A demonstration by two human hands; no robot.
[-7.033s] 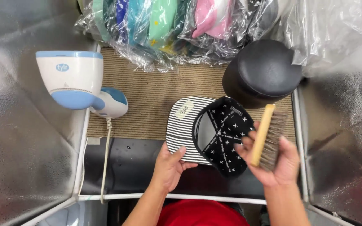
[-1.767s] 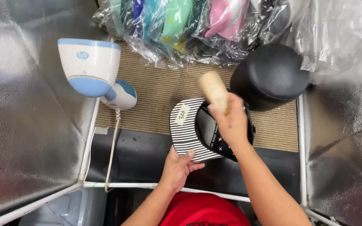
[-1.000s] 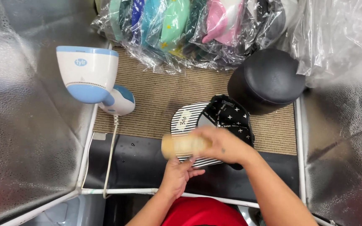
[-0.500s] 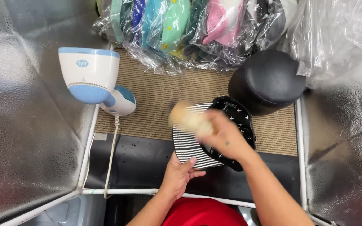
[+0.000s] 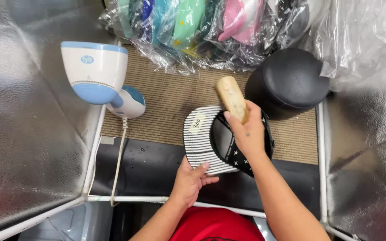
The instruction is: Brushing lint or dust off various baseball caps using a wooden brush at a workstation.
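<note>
Left hand [image 5: 192,178] fingers spread, pressing the striped brim [image 5: 202,140] of the black cap [image 5: 240,154]; right hand [image 5: 248,134] fingers closed around wooden brush handle [image 5: 232,98] over cap.

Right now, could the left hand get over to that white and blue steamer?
Probably yes: the left hand only rests on the striped cap brim, and the mat toward the steamer looks open apart from its cord.
</note>
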